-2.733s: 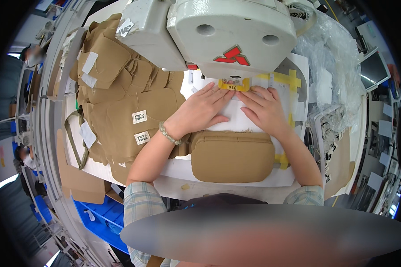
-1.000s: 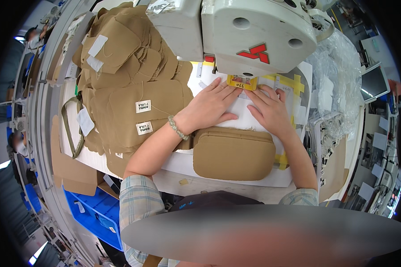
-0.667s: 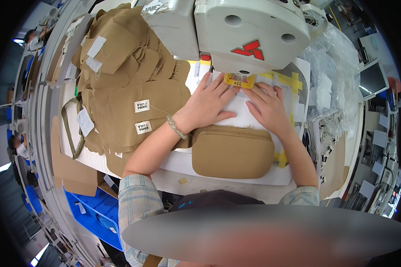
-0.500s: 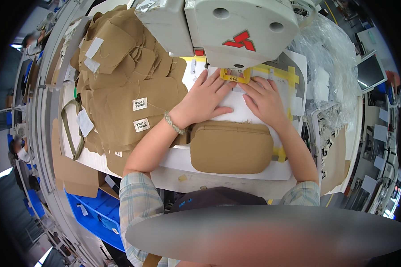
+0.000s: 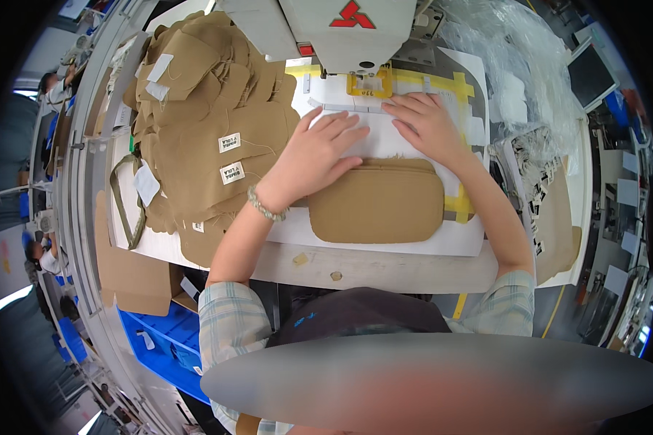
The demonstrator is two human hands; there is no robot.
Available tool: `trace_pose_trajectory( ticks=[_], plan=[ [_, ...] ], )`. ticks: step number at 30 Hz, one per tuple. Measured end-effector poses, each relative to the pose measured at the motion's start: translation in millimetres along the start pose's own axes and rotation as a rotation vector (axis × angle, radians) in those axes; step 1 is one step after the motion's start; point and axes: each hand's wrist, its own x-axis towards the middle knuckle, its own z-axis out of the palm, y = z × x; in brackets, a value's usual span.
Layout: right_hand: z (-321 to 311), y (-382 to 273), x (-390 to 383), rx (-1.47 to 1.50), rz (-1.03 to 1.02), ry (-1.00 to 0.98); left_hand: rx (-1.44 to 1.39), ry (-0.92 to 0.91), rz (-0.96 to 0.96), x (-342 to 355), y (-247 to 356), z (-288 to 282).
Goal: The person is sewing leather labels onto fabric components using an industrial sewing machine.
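Observation:
My left hand (image 5: pixel 318 154) is open, fingers spread and palm down, left of the middle of the white work sheet (image 5: pixel 388 138). Its thumb reaches over the far left edge of a brown rounded fabric panel (image 5: pixel 377 206), which lies flat on the near side. My right hand (image 5: pixel 428 127) is open too, its fingers extended at the right of a yellow clamp frame (image 5: pixel 370 82) under the white sewing machine head (image 5: pixel 348 36). Between my fingertips a thin grey strip (image 5: pixel 355 109) crosses the sheet. Neither hand holds anything that I can see.
Brown fabric pieces (image 5: pixel 196 145) with white labels are heaped on the left. Clear plastic wrapping (image 5: pixel 500 65) and a stack of labelled pieces (image 5: pixel 533 188) are at the right. A blue crate (image 5: pixel 159 341) and a cardboard box (image 5: pixel 134 275) stand below the table's left edge.
My left hand has drawn back from the yellow clamp frame, toward me and leftward. My right hand has shifted slightly off it. The grey strip now shows. The whole view has shifted.

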Motion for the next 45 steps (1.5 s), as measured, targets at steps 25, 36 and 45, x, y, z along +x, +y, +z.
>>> trace_pose_trajectory(
  ticks=[25, 36, 45],
  plan=[
    [-75.2, -85.7, -70.1, 0.278, 0.373, -0.329, -0.320, -0.026, -0.281, -36.5, 55.3, -15.5],
    [-75.2, -112.0, -92.1, 0.241, 0.496, -0.190, -0.805, 0.072, -0.509, -104.6, 49.9, -14.3],
    [-82.5, -108.9, -83.4, 0.581, 0.666, -0.061, -0.433, 0.014, -0.102, -106.5, 65.5, -7.5]
  ],
)
